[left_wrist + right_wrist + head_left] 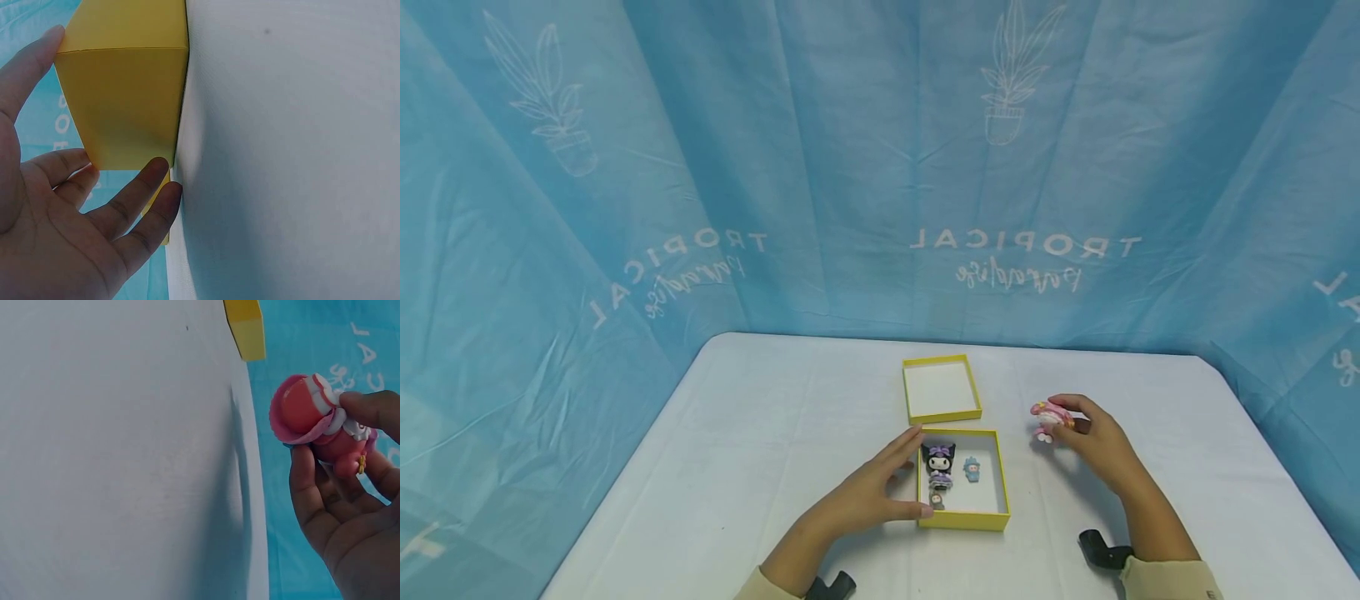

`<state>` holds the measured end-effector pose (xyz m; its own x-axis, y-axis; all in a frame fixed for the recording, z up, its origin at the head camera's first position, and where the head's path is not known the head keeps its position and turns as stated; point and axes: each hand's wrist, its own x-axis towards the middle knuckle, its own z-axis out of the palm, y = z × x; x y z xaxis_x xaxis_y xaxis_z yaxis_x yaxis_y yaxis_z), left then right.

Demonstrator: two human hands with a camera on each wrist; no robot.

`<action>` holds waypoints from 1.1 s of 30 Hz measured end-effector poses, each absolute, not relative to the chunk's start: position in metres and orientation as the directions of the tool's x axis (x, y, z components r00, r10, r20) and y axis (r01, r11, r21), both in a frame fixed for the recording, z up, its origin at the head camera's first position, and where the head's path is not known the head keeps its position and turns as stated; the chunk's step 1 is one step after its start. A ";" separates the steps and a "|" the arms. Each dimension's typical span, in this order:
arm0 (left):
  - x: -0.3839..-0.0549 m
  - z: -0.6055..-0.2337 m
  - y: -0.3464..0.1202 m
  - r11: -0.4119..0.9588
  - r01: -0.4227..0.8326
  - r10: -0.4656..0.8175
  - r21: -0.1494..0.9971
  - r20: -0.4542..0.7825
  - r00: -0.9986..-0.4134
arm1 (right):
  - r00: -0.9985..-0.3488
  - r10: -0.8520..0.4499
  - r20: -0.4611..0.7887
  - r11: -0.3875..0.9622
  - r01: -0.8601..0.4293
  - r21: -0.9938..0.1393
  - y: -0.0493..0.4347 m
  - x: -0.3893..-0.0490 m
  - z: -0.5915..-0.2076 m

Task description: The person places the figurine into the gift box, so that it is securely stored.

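My right hand (1093, 437) pinches a pink-hooded figurine (1047, 418) with white feet, between thumb and fingers, to the right of the boxes. In the right wrist view the figurine (319, 419) shows its pink back and a white bow. My left hand (872, 496) spreads along the left side of a shallow yellow box (970, 521), thumb at the near corner and fingertips at the far one. Inside that box lie a black-and-purple figurine (939, 467), a small blue one (972, 469) and a small greyish-brown one (936, 500).
Just behind the box lies a yellow lid (942, 387), its white inside facing up. A white cloth (760, 433) covers the table, and blue printed curtains (880, 167) hang behind it and at its sides.
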<state>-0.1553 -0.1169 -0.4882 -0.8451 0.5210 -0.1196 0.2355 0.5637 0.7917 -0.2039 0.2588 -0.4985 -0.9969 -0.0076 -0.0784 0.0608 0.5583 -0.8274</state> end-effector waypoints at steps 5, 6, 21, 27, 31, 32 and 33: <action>-0.155 -0.488 -0.117 0.570 0.242 0.521 0.785 -0.118 -0.845 | -0.998 -0.006 -0.058 0.554 0.044 -0.831 0.257 -0.203 -0.496; -0.155 -0.488 -0.117 0.573 0.242 0.520 0.783 -0.119 -0.846 | -0.998 -0.002 -0.059 0.558 0.048 -0.828 0.256 -0.203 -0.495; -0.155 -0.488 -0.117 0.575 0.232 0.518 0.785 -0.128 -0.846 | -0.998 -0.055 -0.018 0.523 -0.014 -0.852 0.247 -0.197 -0.482; -0.156 -0.488 -0.117 0.573 0.238 0.522 0.784 -0.125 -0.844 | -0.996 -0.091 -0.003 0.502 -0.043 -0.864 0.242 -0.194 -0.478; -0.156 -0.489 -0.117 0.575 0.242 0.524 0.782 -0.124 -0.843 | -0.994 -0.106 0.007 0.494 -0.059 -0.867 0.239 -0.193 -0.475; -0.156 -0.489 -0.117 0.575 0.242 0.523 0.781 -0.125 -0.843 | -0.994 -0.110 0.010 0.492 -0.063 -0.869 0.238 -0.192 -0.475; -0.156 -0.489 -0.117 0.575 0.241 0.523 0.782 -0.125 -0.843 | -0.993 -0.113 0.013 0.489 -0.067 -0.870 0.237 -0.192 -0.474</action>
